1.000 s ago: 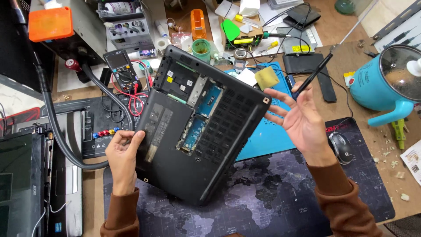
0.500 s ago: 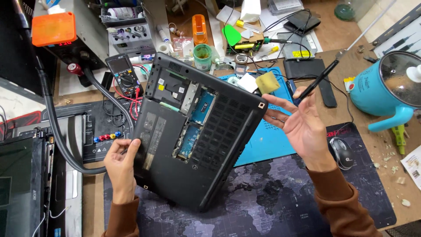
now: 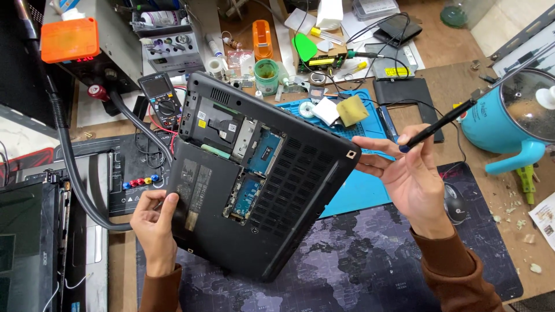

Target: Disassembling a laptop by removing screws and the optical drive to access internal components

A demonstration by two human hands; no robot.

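laptop: a black laptop is upside down, with its bottom side facing up. it is tilted and held up over the dark desk mat, in the middle of the table.
open part: some covers are off. you can see green and blue boards and a silver part inside.
left hand: the left hand grips the left edge of the laptop. the thumb lies on top and the fingers curl under the edge.
right hand: the right hand touches the right corner of the laptop with its fingertips. it also pinches a thin black screwdriver between thumb and finger, so it is closed on the tool.
screwdriver: it points up and to the right, away from the laptop.
blue mat: a blue work mat lies under the far side of the laptop. a yellow sponge and a white cloth sit on it.
mouse: a dark mouse lies on the desk mat, just beside the right hand.
pot: a blue pot with a glass lid stands at the right, well apart from the laptop.
meter: a black meter with red wires lies behind the laptop's left corner.
hose: a thick black hose bends down the left side, near the left hand.
orange box: an orange box sits on a machine at the far left.
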